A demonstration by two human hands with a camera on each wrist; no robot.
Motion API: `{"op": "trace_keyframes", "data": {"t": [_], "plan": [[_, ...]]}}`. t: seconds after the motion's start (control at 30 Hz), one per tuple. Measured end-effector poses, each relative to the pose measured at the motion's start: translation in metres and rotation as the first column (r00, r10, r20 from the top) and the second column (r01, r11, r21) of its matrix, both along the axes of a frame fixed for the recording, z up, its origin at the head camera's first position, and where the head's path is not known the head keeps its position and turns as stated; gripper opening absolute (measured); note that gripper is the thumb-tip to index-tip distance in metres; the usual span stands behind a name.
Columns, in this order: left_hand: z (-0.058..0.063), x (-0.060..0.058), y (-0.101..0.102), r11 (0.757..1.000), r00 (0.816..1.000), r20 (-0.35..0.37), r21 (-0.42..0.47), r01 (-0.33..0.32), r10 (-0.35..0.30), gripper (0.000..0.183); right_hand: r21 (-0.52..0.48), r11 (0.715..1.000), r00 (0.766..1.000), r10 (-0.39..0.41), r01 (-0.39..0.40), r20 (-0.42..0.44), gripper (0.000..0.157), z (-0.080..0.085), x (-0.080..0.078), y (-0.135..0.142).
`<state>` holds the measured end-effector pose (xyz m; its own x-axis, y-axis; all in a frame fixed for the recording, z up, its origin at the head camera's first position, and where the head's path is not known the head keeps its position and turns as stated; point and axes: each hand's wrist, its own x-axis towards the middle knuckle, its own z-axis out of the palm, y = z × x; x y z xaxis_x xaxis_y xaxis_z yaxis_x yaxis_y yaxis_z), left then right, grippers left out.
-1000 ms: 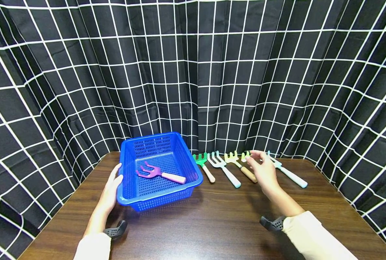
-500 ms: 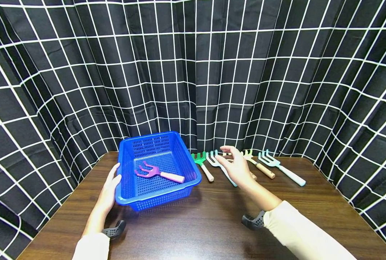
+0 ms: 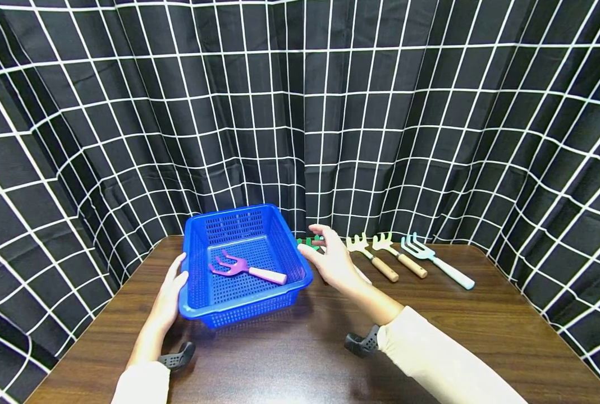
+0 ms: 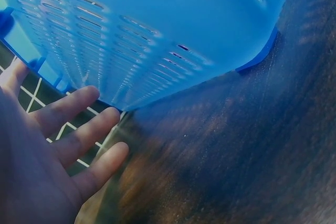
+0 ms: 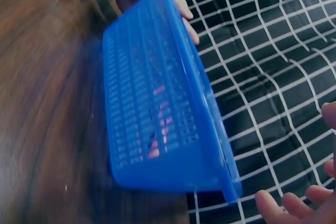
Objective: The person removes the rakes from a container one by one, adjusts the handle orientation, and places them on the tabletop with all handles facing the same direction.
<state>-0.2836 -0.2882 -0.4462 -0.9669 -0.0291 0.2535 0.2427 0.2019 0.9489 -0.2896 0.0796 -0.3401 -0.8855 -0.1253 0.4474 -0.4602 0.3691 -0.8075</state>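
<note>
A blue plastic basket (image 3: 249, 310) stands on the table at left, and a purple hand fork with a pale handle (image 3: 251, 271) lies inside it. My left hand (image 3: 167, 294) touches the basket's left rim, its fingers extended along the outside; the left wrist view shows these fingers (image 4: 86, 137) straight and spread near the perforated wall. On the other side, my right hand (image 3: 334, 262) is held with thumb and fingers apart, the thumb tip right at the right rim. It partly hides a green fork (image 3: 308, 245) and most of a pale fork, whose handle (image 3: 363, 275) shows.
Right of the hand lie two yellow hand forks with wooden handles, the nearer one (image 3: 383, 268) and the farther one (image 3: 412, 265). A pale blue fork (image 3: 452, 272) lies beyond them. A black curtain with white grid lines (image 3: 360, 112) hangs behind the brown table (image 3: 259, 365).
My right hand has moved left from over the yellow forks to the basket's right rim, uncovering the yellow forks and the pale blue fork. The left hand and basket have stayed in place.
</note>
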Motion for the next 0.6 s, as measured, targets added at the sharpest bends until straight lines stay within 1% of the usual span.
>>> {"op": "trace_keyframes", "data": {"t": [0.07, 0.2, 0.33, 0.43, 0.5, 0.6], "plan": [[0.000, -0.001, -0.001, 1.000, 1.000, 0.010, -0.004, -0.005, 0.005, 0.054, 0.003, 1.000, 1.000, 0.018, -0.018, -0.003, 0.053, -0.002, 0.000, -0.008], [0.000, -0.003, -0.002, 1.000, 1.000, 0.016, -0.018, -0.013, 0.014, 0.054, 0.025, 0.998, 0.998, 0.052, -0.052, -0.022, 0.052, -0.009, 0.005, -0.023], [-0.001, -0.003, -0.002, 0.999, 1.000, 0.010, -0.047, -0.026, 0.026, 0.054, 0.103, 0.994, 0.997, 0.055, -0.049, -0.060, 0.051, -0.017, 0.008, -0.036], [0.000, -0.001, -0.001, 0.999, 1.000, -0.001, -0.038, -0.021, 0.021, 0.054, 0.164, 0.984, 0.994, 0.077, -0.062, -0.081, 0.054, -0.018, 0.008, -0.045], [0.000, 0.000, 0.000, 1.000, 1.000, -0.006, -0.026, -0.016, 0.016, 0.053, 0.206, 0.975, 0.993, 0.095, -0.078, -0.072, 0.058, -0.018, 0.006, -0.051], [0.001, 0.002, 0.001, 1.000, 1.000, -0.016, -0.014, -0.005, 0.004, 0.053, 0.268, 0.958, 0.995, 0.101, -0.096, -0.004, 0.064, -0.017, 0.000, -0.058]]}}
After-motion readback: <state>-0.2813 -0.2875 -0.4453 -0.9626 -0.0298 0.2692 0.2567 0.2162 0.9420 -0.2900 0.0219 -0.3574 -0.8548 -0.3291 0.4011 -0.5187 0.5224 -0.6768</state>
